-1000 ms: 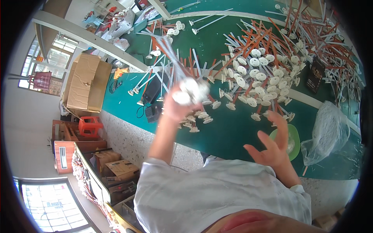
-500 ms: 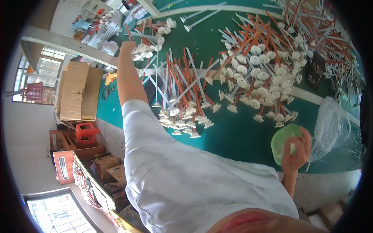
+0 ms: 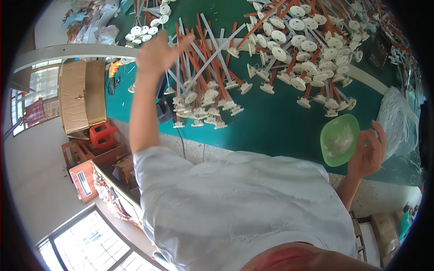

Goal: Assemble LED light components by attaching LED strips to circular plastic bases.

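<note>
My left hand (image 3: 158, 53) is stretched out at the left, fingers spread, just above the upper ends of a bundle of red and grey strips (image 3: 199, 67). Round white disc-shaped ends (image 3: 210, 95) sit on the near side of this bundle. No object shows in that hand. At the right, a shallow green bowl (image 3: 330, 156) holds small whitish pieces (image 3: 342, 140). Beside its right rim is my right hand (image 3: 368, 153), thumb and fingers curled together; anything pinched between them is too small to make out.
A larger pile of disc-ended strips (image 3: 307, 49) covers the table's far right. Clear plastic wrap (image 3: 398, 124) lies right of my right hand. A dark phone-like slab (image 3: 379, 50) rests among the strips. To the left stand a cardboard box (image 3: 81, 97) and a red stool (image 3: 103, 134).
My left hand has drawn back from the far bundle toward the nearer one. My right hand has moved out of the green bowl to its right side. The whole view has shifted.
</note>
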`<state>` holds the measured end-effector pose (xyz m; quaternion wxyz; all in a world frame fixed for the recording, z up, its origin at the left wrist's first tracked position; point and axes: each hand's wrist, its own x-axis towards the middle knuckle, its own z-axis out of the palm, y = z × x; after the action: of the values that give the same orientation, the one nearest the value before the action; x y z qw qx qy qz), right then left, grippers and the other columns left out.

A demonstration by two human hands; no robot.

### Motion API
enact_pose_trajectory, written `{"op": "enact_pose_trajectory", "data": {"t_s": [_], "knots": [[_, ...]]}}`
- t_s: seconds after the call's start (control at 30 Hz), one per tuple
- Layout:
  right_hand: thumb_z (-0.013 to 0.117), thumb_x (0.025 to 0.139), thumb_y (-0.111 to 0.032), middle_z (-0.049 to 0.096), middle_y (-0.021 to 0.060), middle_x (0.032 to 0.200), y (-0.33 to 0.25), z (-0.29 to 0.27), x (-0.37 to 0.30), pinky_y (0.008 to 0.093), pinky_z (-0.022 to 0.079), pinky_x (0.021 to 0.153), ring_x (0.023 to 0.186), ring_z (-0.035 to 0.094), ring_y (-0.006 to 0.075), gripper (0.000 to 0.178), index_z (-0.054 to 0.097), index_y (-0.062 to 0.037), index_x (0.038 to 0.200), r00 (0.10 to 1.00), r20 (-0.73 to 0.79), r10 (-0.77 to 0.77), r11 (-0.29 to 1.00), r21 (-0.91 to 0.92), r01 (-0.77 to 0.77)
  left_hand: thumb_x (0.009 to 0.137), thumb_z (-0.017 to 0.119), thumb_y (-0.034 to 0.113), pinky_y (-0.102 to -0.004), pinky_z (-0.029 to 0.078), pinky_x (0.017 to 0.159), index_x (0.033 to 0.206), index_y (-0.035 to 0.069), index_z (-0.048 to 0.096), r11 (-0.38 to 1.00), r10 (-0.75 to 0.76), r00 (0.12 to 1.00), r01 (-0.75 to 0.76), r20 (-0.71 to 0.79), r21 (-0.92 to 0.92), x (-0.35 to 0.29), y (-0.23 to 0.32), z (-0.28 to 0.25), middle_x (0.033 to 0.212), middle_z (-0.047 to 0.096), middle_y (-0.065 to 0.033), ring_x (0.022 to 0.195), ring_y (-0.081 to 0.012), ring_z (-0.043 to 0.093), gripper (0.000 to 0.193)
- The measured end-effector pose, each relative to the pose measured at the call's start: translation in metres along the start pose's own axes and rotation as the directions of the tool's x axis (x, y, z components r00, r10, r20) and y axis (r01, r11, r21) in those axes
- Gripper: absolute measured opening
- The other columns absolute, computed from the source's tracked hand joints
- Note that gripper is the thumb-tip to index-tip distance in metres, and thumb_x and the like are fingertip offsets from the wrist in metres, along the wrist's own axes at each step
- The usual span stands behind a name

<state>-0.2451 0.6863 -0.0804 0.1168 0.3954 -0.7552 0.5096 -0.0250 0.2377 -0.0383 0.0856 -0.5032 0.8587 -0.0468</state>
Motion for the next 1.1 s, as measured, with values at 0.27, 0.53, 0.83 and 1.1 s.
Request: {"op": "enact_pose_trajectory", "data": {"t_s": [0.27, 0.53, 0.83, 1.1], "knots": [[0.063, 0.076, 0.015, 0.059, 0.0234, 0.112, 0.016, -0.009, 0.003, 0.0302, 0.047, 0.078, 0.087, 0.058, 0.0226, 0.017, 0.062, 0.0089, 0.093, 0.999, 0.031, -0.013, 0.993, 0.121, 0.009, 0.062, 0.060, 0.079, -0.0496, 0.047, 0.087, 0.145, 0.015, 0.028, 0.981, -0.153, 0.971, 0.172, 0.185, -0.094, -0.065, 0.016, 0.049, 0.111, 0.057, -0.0287, 0.107, -0.0424, 0.058, 0.110], [0.062, 0.079, 0.014, 0.062, 0.0222, 0.105, 0.040, -0.044, -0.005, 0.0325, 0.049, 0.080, 0.096, 0.059, 0.0266, 0.016, 0.061, 0.0093, 0.095, 0.997, -0.051, -0.051, 0.993, 0.100, 0.056, 0.070, 0.056, 0.073, -0.0474, 0.046, 0.091, 0.143, 0.012, 0.030, 0.962, -0.253, 0.965, 0.258, 0.064, -0.087, -0.045, -0.014, 0.061, 0.121, 0.057, -0.0247, 0.112, -0.0404, 0.056, 0.099], [0.061, 0.079, 0.016, 0.063, 0.0203, 0.097, 0.034, -0.043, -0.004, 0.0323, 0.049, 0.076, 0.089, 0.060, 0.0275, 0.018, 0.060, 0.0101, 0.096, 0.997, -0.071, 0.012, 0.982, 0.189, 0.002, 0.081, 0.067, 0.030, -0.0365, 0.052, 0.075, 0.111, 0.003, 0.061, 0.674, 0.450, 0.815, -0.578, -0.365, -0.460, -0.012, 0.121, 0.041, 0.093, 0.068, -0.0150, 0.082, -0.0290, 0.067, 0.040], [0.058, 0.084, 0.009, 0.064, 0.0221, 0.088, 0.060, -0.081, -0.036, 0.0358, 0.049, 0.072, 0.079, 0.060, 0.0281, 0.012, 0.058, 0.0106, 0.097, 0.970, -0.205, -0.129, 0.977, 0.139, 0.159, 0.084, 0.055, 0.015, -0.0507, 0.047, 0.069, 0.092, 0.002, 0.058, 0.742, 0.465, 0.809, -0.578, -0.360, -0.339, -0.007, 0.123, 0.043, 0.080, 0.062, -0.0227, 0.079, -0.0430, 0.060, 0.015]]}}
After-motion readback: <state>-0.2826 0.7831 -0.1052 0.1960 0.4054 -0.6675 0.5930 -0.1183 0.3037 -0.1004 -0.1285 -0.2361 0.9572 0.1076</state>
